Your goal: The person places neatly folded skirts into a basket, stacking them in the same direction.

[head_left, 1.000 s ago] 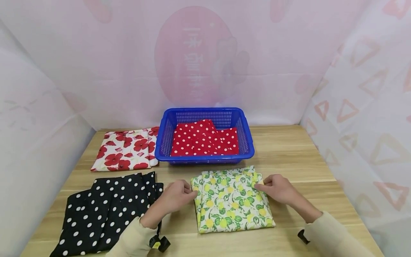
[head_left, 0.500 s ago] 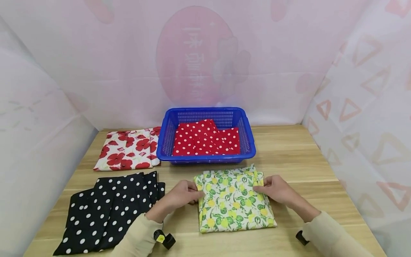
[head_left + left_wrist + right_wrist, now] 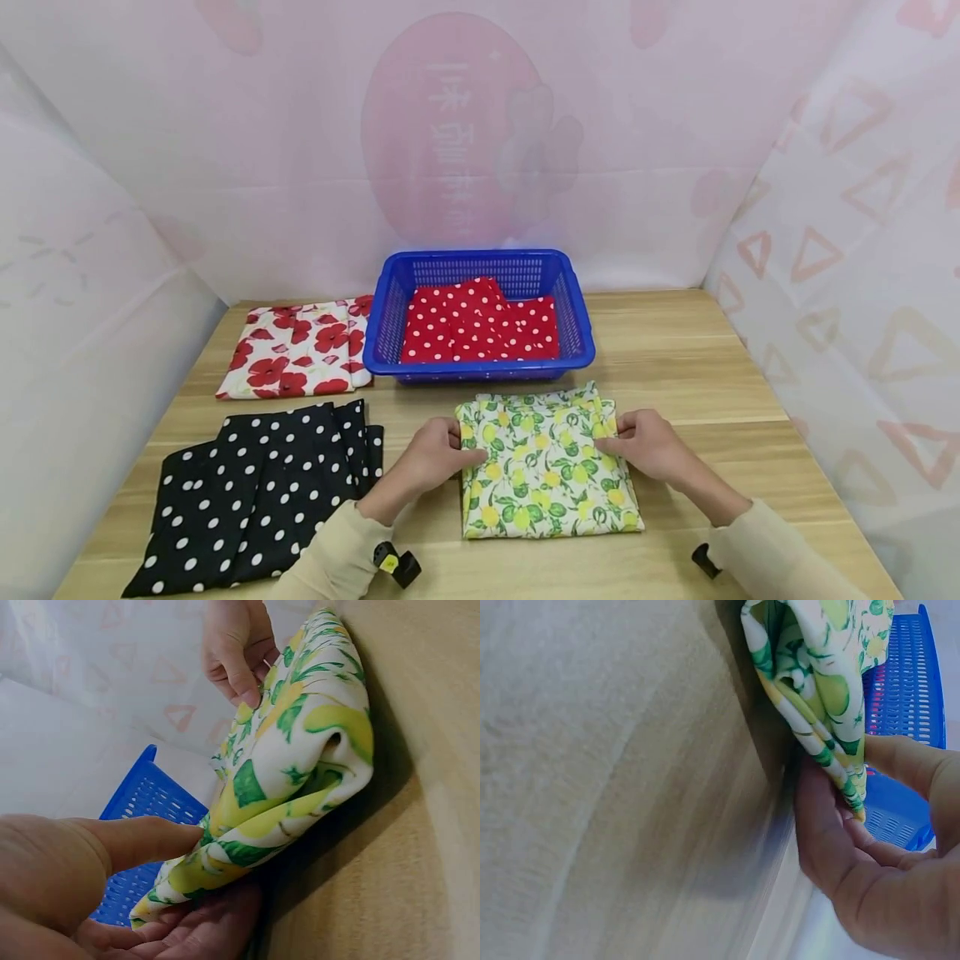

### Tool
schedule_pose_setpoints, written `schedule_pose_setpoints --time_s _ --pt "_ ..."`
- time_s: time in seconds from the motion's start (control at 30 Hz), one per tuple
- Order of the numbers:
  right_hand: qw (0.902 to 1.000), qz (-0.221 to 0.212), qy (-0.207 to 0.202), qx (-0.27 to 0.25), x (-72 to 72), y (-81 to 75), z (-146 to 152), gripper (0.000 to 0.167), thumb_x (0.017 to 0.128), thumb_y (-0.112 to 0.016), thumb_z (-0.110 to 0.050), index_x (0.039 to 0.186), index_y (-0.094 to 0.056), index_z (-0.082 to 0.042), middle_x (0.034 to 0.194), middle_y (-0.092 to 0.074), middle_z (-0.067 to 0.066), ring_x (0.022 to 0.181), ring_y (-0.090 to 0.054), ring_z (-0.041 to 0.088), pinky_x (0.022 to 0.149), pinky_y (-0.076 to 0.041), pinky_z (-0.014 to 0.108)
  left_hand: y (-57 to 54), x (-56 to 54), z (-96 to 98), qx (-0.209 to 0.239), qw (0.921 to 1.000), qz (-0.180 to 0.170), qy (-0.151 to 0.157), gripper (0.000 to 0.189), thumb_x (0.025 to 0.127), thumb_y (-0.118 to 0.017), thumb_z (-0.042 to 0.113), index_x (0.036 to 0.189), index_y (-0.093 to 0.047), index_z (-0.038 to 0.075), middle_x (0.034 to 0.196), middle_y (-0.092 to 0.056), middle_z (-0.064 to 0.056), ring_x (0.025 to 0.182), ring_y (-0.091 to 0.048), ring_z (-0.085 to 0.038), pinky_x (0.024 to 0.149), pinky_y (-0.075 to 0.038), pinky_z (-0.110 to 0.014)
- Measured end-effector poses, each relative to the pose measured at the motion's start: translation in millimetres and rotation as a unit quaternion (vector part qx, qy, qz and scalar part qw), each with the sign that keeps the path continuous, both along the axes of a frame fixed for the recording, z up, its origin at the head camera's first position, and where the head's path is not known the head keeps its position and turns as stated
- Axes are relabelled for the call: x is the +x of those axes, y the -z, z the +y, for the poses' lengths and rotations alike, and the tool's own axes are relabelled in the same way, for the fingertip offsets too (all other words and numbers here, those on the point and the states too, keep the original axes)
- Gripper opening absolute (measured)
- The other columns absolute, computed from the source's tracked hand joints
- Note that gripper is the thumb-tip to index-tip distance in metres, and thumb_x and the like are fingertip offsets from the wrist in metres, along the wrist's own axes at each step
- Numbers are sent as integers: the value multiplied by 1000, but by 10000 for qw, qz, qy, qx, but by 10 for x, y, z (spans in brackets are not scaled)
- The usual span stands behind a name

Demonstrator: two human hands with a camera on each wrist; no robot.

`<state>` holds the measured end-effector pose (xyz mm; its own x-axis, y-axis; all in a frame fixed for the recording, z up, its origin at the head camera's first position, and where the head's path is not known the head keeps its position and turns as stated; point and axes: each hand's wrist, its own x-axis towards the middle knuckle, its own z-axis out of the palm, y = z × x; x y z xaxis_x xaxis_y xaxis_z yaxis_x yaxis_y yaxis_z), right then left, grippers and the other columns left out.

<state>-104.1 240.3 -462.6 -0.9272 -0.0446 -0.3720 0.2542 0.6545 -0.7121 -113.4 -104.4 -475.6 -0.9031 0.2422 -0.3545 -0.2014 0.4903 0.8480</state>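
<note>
A folded lemon-print cloth (image 3: 547,475), white with yellow fruit and green leaves, lies at the front middle of the table. My left hand (image 3: 435,454) grips its left edge, thumb on top and fingers underneath, as the left wrist view shows. At the right edge my right hand (image 3: 648,443) pinches the cloth the same way, with its fingers tucked below the layers (image 3: 832,712). The rolled folds show at the cloth's near side in the left wrist view (image 3: 300,772).
Behind the cloth stands a blue basket (image 3: 480,372) with a folded red dotted cloth (image 3: 480,325) inside. A red-flowered white cloth (image 3: 296,350) lies left of the basket. The black dotted cloth (image 3: 255,492) is close to my left forearm. Fabric walls border the wooden table (image 3: 675,358).
My left hand has moved right onto the lemon-print cloth's left edge, its thumb now over the top. The right hand has stayed at the right edge, and the cloth has barely shifted.
</note>
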Motion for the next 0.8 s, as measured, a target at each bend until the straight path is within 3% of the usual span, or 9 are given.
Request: schedule_pose_setpoints --time_s 0.17,0.27,0.37,0.63,0.8 --pt "9997 146 -19 -203 42 -5 17 33 94 -80 -28 83 -57 -7 64 -44 -3 58 -36 11 49 -30 21 51 3 -17 400 9987 -191 -237 34 89 -86 24 97 -60 3 70 -49 -1 65 -44 -15 56 -37 -25" --pt "9993 133 -73 -335 86 -34 10 33 94 -80 -27 83 -56 -7 65 -45 -3 58 -36 10 49 -29 21 42 23 -37 456 9985 -175 -241 32 89 -86 23 99 -62 4 72 -48 -1 66 -44 -14 56 -38 -25" --pt "9989 119 -115 -439 144 -78 -14 32 94 -81 -27 84 -57 -7 67 -47 -3 59 -36 10 48 -29 21 -2 65 -56 476 9988 -86 -123 31 89 -86 23 105 -67 3 81 -58 -3 72 -51 -15 59 -45 -25" --pt "9982 171 -167 -556 321 -277 -130 30 91 -83 -26 91 -61 -5 79 -58 2 68 -47 12 52 -38 22 -278 247 -103 795 9967 8 139 39 89 -85 19 118 -68 -1 100 -73 -9 86 -68 -17 75 -62 -27" --pt "9958 289 -426 -758 401 -499 -157 32 91 -83 -26 93 -62 -3 86 -62 6 77 -60 16 62 -58 27 -510 347 -168 1046 9944 62 150 41 89 -85 17 119 -67 -4 102 -74 -12 88 -73 -17 78 -65 -26"
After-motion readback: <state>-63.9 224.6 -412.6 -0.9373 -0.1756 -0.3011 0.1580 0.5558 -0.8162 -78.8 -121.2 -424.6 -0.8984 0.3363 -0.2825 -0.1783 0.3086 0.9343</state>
